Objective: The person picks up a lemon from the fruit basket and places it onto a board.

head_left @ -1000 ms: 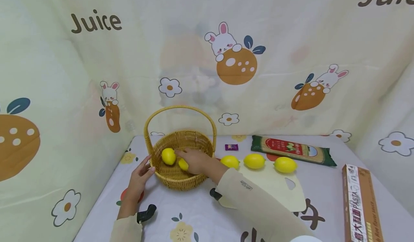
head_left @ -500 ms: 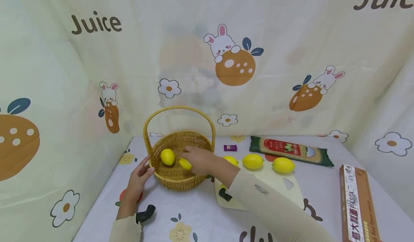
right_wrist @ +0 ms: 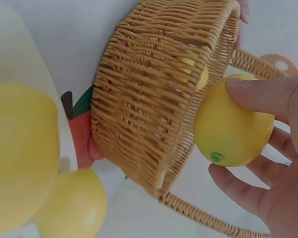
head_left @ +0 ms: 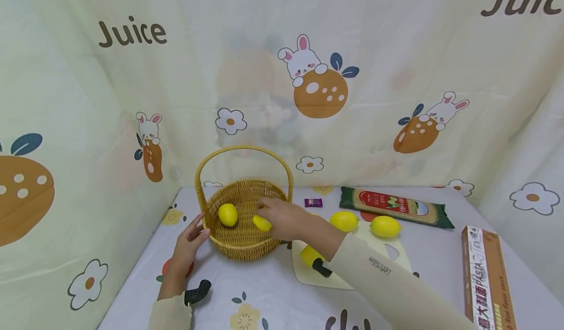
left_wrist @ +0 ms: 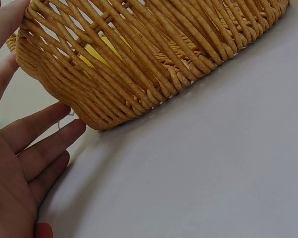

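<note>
My right hand (head_left: 288,220) pinches a lemon (right_wrist: 233,121) between thumb and fingers, over the right side of the wicker basket (head_left: 244,251). In the right wrist view that lemon is beside the rim, its green tip showing. Another lemon (head_left: 227,215) lies inside the basket at the left. My left hand (head_left: 188,244) touches the basket's left side near the rim, below the handle (head_left: 244,148). The left wrist view shows those fingers (left_wrist: 42,124) spread and mostly straight against the weave. Several lemons are on or by the cream cutting board (head_left: 317,279), one mostly hidden behind my right arm.
Behind the board lies a green-ended pasta packet (head_left: 396,207). A small purple wrapped item (head_left: 313,202) is right of the basket. A brown and white pasta box (head_left: 486,278) lies at the right. Patterned curtains (head_left: 246,65) enclose the table's back and sides.
My right hand, holding the lemon, has moved right and slightly up from the basket's middle towards its right rim. The arm has uncovered a lemon on the board. My left hand stays put.
</note>
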The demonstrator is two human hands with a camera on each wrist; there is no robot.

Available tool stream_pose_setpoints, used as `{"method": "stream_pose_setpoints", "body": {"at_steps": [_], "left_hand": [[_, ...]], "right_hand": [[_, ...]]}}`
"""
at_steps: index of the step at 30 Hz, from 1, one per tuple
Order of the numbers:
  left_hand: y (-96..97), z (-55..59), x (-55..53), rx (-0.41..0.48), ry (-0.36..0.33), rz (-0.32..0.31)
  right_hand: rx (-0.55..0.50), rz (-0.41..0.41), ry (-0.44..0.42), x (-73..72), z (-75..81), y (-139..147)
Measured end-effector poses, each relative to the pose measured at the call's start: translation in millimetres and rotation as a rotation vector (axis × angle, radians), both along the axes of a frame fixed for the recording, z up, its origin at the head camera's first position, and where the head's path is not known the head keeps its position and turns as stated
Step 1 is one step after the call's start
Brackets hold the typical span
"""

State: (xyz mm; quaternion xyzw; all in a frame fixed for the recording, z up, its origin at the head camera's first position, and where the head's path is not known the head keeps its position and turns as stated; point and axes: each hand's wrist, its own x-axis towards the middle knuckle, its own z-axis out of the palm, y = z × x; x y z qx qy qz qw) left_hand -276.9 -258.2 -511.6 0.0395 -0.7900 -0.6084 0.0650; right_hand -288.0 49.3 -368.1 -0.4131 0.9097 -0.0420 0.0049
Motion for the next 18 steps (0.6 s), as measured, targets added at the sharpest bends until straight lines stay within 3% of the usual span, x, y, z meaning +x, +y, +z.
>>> {"method": "stream_pose_setpoints", "body": {"at_steps": [18], "left_hand": [[0.0,2.2,0.0,0.002,0.005,-0.012]], "right_hand": [[-0.023,-0.002,0.01,15.4,6.3,50]]}}
